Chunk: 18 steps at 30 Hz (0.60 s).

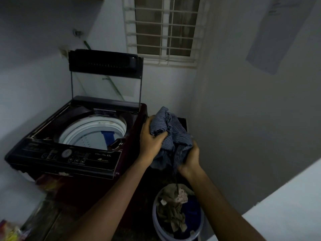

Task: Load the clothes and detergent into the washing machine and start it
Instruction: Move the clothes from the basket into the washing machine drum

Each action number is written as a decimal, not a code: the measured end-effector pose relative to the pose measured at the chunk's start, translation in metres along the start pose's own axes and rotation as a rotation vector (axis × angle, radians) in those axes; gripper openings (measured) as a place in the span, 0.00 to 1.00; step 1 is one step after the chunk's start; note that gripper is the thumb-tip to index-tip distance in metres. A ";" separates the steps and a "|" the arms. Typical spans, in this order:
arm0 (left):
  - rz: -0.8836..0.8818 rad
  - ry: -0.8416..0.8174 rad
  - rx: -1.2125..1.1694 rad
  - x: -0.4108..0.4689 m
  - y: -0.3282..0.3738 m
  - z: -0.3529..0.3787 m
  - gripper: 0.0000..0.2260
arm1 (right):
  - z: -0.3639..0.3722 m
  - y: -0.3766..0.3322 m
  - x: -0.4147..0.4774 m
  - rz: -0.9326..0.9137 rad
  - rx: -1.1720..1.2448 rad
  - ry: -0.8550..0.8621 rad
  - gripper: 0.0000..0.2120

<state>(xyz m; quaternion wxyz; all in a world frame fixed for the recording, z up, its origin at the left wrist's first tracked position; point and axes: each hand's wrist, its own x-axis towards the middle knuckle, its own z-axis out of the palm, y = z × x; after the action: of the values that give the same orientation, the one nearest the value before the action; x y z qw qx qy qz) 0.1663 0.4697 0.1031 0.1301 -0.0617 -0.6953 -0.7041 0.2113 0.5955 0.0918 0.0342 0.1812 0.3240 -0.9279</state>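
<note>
Both my forearms reach up from the near edge, and between them, low and near, sits the laundry bucket (177, 213) with a khaki garment and something dark blue still in it. Going left to right: the washing machine (73, 150) stands to the left with its lid (106, 63) propped upright at the far side, the drum (93, 133) open and a blue piece (108, 137) already lying inside. My left hand (152, 138) is clenched on the upper bunch of the striped shirt (173, 134), and my right hand (191, 162) grips its lower folds, nearer to me. The shirt hangs just right of the machine's right edge, above the bucket, bunched roughly near-to-far. I judge the drum lies left of and slightly beyond both hands, the left hand being nearer to it, so the carry goes leftward over the rim.
</note>
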 end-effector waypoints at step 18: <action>0.144 -0.115 0.087 0.070 0.021 -0.136 0.29 | 0.162 0.089 0.044 -0.668 -0.861 -0.095 0.23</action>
<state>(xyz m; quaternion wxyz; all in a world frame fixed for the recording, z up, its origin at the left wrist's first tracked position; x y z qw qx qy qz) 0.1177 0.3270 0.1386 0.1430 -0.1461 -0.7254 -0.6572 0.1358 0.4283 0.1409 -0.1765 -0.0041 0.7126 -0.6790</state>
